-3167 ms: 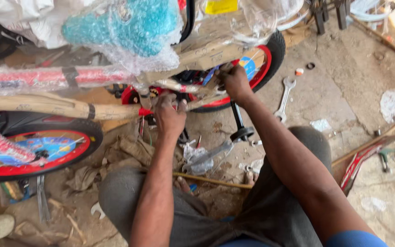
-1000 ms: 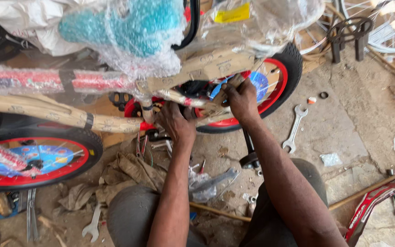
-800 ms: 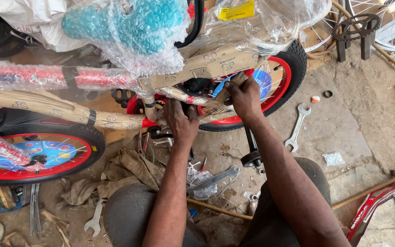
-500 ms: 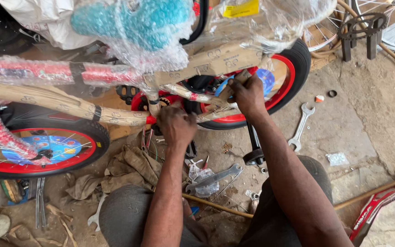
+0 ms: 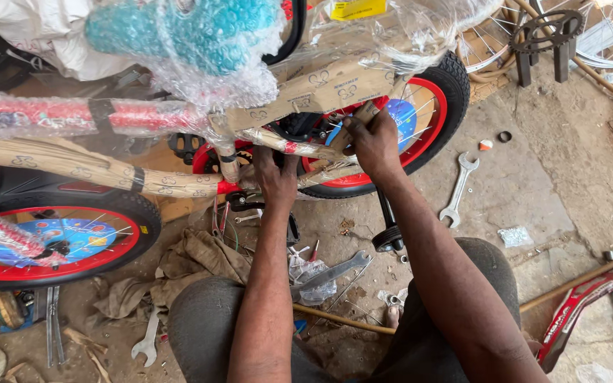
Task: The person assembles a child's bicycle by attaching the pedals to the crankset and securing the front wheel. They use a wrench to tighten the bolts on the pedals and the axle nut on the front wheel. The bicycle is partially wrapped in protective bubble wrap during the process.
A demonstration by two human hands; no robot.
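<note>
A small bicycle lies on its side in front of me, its frame (image 5: 94, 174) wrapped in brown cardboard and plastic film. Its saddle (image 5: 179, 32) is covered in teal bubble wrap. My left hand (image 5: 276, 177) is closed around the wrapped frame near the crank, beside the red-rimmed front wheel (image 5: 51, 245). My right hand (image 5: 372, 142) grips the wrapped stay at the rear wheel (image 5: 434, 106), which has a black tyre and red rim. What my right fingers pinch is hidden.
A silver spanner (image 5: 459, 190) lies on the concrete to the right, another spanner (image 5: 147, 340) at lower left. Rags (image 5: 193, 262), a flat metal tool (image 5: 331, 273) and crumpled plastic lie between my knees. A black crank part (image 5: 544, 32) and spoked wheels are at top right.
The view shifted slightly. Both hands stay on the wrapped frame near the rear wheel; my left hand has moved up a little toward the crank.
</note>
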